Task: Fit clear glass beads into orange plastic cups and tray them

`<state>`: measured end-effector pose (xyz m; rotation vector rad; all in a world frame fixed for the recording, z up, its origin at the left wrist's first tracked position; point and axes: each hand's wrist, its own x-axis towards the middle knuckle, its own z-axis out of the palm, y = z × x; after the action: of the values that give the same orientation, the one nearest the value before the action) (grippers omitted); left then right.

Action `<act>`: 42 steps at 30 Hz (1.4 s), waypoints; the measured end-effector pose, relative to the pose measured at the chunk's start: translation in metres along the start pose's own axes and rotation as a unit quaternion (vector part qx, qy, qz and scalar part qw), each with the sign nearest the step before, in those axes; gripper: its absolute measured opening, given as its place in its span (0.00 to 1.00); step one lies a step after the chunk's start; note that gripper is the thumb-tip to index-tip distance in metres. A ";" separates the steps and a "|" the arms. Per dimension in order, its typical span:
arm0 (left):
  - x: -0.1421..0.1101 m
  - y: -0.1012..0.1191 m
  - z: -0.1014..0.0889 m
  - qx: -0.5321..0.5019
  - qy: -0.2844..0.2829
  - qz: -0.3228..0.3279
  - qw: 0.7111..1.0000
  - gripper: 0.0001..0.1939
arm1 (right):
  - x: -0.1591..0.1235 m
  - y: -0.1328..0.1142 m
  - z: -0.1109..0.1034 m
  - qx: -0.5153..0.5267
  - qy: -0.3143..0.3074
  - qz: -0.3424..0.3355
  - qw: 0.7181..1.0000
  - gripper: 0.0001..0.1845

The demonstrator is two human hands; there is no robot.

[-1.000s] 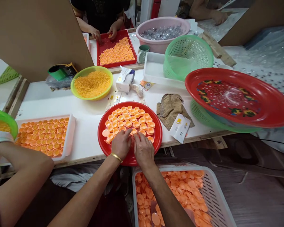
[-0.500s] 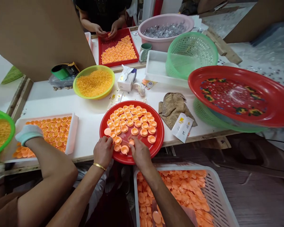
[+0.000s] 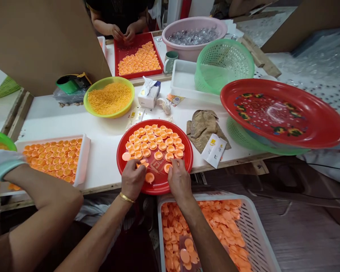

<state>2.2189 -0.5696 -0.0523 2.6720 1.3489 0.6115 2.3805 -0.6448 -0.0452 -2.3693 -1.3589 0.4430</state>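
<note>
A round red tray (image 3: 158,184) carries many small orange toy cups (image 3: 158,155), each on a saucer-like base, mostly packed towards its far side. At the tray's near left, my left hand (image 3: 133,179) is closed in a pinch on an orange cup (image 3: 143,163) that its fingers partly cover. My right hand (image 3: 180,181) is over the near right rim, thumb and fingers pinched at the edge of another cup (image 3: 167,167). Between the hands, a single cup (image 3: 149,178) rests near the front of the tray.
Below the table edge, a white crate (image 3: 260,234) holds loose orange pieces. Left of my tray, a white tray (image 3: 85,158) of filled cups lies near a co-worker's gloved hand (image 3: 2,162). Beyond are a yellow bowl (image 3: 130,104) and tissue box (image 3: 149,99). A red platter (image 3: 323,132) overhangs right.
My right hand has moved right, from the tray's near middle to its right side. My left hand has reached slightly right and farther in. The co-worker's gloved hand has moved left.
</note>
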 end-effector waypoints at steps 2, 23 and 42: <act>0.012 0.010 0.013 0.047 -0.030 0.002 0.998 0.11 | -0.006 -0.006 -0.002 -0.025 0.011 -0.015 1.000 0.15; 0.040 -0.053 -0.012 0.187 -0.175 -0.106 0.961 0.15 | -0.007 -0.024 0.016 -0.061 -0.004 -0.110 0.992 0.11; 0.027 -0.048 -0.018 0.165 -0.142 -0.180 0.959 0.13 | 0.012 -0.036 0.030 -0.026 -0.043 -0.113 0.992 0.15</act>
<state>2.1904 -0.5209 -0.0397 2.5019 1.9122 -0.0405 2.3458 -0.6129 -0.0555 -2.2240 -1.6740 0.4520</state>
